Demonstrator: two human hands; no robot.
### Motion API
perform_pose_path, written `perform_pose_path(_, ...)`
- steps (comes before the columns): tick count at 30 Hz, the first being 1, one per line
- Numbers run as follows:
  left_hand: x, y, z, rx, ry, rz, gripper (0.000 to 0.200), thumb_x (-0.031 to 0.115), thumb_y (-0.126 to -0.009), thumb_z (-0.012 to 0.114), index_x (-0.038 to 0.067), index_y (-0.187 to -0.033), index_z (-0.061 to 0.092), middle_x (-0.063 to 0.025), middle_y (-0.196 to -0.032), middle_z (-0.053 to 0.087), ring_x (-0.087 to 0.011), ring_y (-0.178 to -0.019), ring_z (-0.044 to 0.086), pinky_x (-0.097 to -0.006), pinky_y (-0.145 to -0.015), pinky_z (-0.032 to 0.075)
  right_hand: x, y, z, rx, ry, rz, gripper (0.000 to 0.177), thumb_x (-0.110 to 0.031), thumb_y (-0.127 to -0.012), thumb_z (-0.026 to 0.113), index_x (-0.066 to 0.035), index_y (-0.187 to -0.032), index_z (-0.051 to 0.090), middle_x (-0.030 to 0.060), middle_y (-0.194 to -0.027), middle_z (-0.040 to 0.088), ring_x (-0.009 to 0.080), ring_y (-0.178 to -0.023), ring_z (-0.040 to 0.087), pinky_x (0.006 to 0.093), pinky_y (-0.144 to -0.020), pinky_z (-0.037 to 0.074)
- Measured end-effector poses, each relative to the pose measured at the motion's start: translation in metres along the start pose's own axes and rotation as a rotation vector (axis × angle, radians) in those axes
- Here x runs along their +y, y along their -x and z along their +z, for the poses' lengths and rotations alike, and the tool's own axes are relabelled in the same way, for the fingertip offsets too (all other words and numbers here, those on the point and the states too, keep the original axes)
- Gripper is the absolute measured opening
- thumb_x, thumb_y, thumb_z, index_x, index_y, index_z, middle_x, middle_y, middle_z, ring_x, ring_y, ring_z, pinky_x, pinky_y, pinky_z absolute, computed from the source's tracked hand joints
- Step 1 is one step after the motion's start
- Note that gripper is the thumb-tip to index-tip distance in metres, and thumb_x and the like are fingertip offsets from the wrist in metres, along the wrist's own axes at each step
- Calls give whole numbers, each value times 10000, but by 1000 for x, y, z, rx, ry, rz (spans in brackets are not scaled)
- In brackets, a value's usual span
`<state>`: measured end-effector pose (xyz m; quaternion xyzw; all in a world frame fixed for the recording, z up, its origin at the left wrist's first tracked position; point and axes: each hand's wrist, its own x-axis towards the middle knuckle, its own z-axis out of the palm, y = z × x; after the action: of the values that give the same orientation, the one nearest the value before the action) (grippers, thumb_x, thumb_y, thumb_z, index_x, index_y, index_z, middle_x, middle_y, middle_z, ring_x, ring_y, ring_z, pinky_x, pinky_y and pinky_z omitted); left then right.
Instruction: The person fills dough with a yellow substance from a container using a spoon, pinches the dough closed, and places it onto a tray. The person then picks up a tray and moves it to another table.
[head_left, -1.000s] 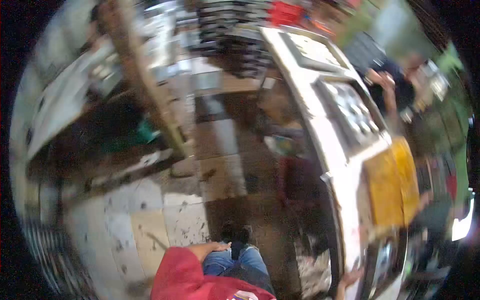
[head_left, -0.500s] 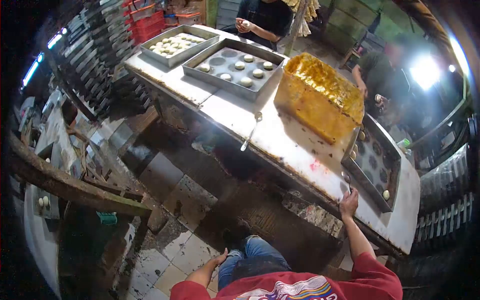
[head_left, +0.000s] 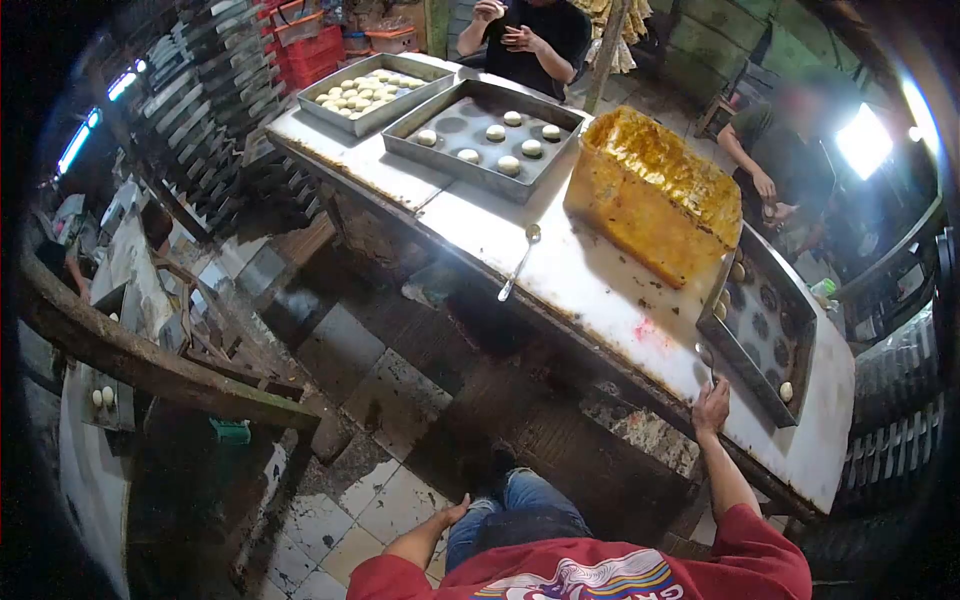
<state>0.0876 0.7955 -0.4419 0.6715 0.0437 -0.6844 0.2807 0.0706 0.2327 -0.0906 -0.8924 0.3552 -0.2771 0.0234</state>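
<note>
My right hand [head_left: 711, 405] is closed around the handle of a spoon [head_left: 706, 358] at the front edge of the table. The spoon's bowl points away from me, just left of a metal baking tray [head_left: 742, 358] holding a few pale dough balls [head_left: 785, 391] along its sides. Low beside my thigh, my left hand [head_left: 456, 509] hangs near my jeans with its fingers loosely extended and nothing visible in it. Left of the tray stands a large yellow-brown tub [head_left: 640, 215], stained and greasy inside.
A second spoon [head_left: 519, 264] lies near the table's edge [head_left: 430, 205]. Farther left are a tray of spaced dough balls [head_left: 450, 172] and a fuller tray [head_left: 352, 122]. One person [head_left: 535, 40] works across the table, another person [head_left: 785, 150] at the far right. A wooden beam [head_left: 160, 365] crosses at left.
My view has shifted slightly, so the table appears farther right. The person across the table has raised one hand and parted the two. My right hand stays on the spoon.
</note>
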Motion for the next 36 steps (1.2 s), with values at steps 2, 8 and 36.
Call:
perform_pose_path(2, 2, 19, -3, 98, -63, -77, 954, 733, -785, 34, 13, -1345, 313, -165, -1384, 320, -267, -1310, 233, -399, -1059, 191, 1, 1, 1, 5, 4, 13, 339, -246, -869, 429, 24, -1070, 462, 246, -1003, 517, 418, -939, 496, 448, -806, 399)
perform_pose_path(8, 65, 103, -14, -128, 130, 36, 967, 759, -764, 44, 37, -1347, 319, -177, -1393, 303, -277, -1334, 183, -416, -1068, 162, -6, 0, -4, 23, 3, 1, 312, -229, -853, 438, 18, -1042, 468, 239, -984, 516, 414, -926, 497, 448, -796, 399)
perform_pose_path(36, -18, -10, -1, -100, 195, 0, 949, 754, -756, 24, 89, -1325, 392, -118, -1280, 461, -283, -1176, 425, -401, -1002, 300, -15, -2, -12, -24, -40, 23, 308, -237, -872, 405, 2, -1058, 461, 228, -994, 527, 396, -948, 504, 443, -809, 392)
